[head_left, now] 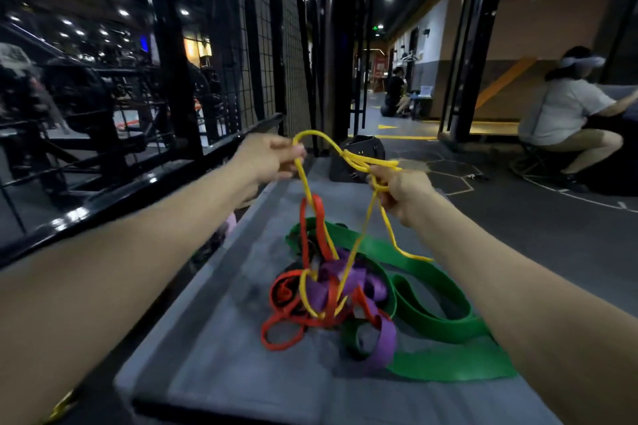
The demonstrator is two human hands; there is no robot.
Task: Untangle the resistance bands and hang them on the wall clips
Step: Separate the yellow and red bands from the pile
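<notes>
Both hands' grip, left hand (pixel 267 157) and right hand (pixel 402 191), on yellow band (pixel 348 155) above tangled bands (pixel 331 290) (red, purple, green).

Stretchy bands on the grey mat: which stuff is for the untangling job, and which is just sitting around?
For the job:
- thin yellow rubber band, gripped by left hand and right hand
- red rubber band
- wide green rubber band
- purple rubber band

Just lying about:
- black bag
- grey padded mat
- black wire-mesh fence
</notes>
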